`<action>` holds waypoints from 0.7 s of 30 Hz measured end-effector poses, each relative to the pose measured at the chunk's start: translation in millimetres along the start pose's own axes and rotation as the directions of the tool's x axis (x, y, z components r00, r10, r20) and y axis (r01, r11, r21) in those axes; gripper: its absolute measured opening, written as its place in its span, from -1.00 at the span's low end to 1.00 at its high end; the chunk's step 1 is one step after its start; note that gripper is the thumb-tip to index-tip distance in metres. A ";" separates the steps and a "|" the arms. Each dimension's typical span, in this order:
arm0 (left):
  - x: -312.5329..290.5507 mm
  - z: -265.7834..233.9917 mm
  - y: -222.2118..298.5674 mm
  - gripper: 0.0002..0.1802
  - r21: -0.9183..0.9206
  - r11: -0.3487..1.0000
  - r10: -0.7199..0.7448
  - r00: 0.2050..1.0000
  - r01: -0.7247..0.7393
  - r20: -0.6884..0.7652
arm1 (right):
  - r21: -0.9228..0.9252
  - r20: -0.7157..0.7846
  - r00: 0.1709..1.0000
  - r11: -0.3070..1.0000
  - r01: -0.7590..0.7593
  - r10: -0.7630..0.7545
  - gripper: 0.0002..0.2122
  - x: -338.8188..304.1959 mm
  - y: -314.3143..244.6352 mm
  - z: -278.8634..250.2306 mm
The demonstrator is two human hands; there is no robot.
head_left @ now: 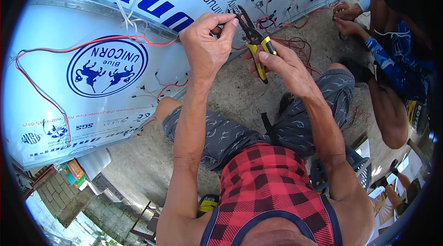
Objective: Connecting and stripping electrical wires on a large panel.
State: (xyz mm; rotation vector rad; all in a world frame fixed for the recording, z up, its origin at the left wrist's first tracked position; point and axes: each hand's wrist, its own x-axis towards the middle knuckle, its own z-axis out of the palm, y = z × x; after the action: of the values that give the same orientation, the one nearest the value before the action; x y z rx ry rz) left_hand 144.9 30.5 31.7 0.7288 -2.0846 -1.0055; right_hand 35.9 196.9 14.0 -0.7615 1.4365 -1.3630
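Note:
My right hand (288, 66) is closed round the yellow-and-black handles of a wire stripper (252, 36), its dark jaws pointing up and away from me. At the jaws, my left hand (210, 42) pinches thumb and forefinger together on a thin wire end, mostly hidden by the fingertips. A red-and-black wire (161, 44) runs from the left over the printed white panel (46, 79) and passes behind my left hand. More red and black wires (300, 45) lie loosely on the concrete beyond my right hand.
Another person's hands (348, 17) work on a red wire at the upper right, beside the panel's edge. White wires (121, 8) hang over the panel, and short dark wire ends stick out of it. The concrete floor (134, 172) lies below; a dark plastic chair (362, 170) stands at my right.

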 end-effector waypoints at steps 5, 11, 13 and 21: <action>0.9 2.1 0.9 -0.89 0.038 0.998 0.044 0.999 -0.044 -0.014 | -0.152 -0.039 0.998 0.988 0.036 -0.042 -0.59 -0.5 1.1 3.5; 1.5 3.3 -0.5 -0.91 0.053 0.996 0.070 0.997 -0.069 -0.016 | -0.250 -0.055 0.995 0.966 0.063 -0.079 -0.60 -0.3 -1.2 2.8; 2.2 4.1 -1.6 -0.91 0.059 0.995 0.085 0.996 -0.084 -0.015 | -0.241 -0.053 0.996 0.969 0.060 -0.075 -0.60 0.1 -0.1 1.9; 3.4 5.9 -0.3 -0.91 0.103 0.990 0.095 0.995 -0.095 -0.001 | -0.327 -0.107 0.982 0.938 0.112 -0.154 -0.63 1.1 4.6 3.9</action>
State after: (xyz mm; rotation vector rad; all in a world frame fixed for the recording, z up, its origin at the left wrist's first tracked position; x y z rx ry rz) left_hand 138.3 30.4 30.0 0.6753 -2.1571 -0.8484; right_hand 40.0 195.2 9.7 -1.0093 1.7654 -1.3159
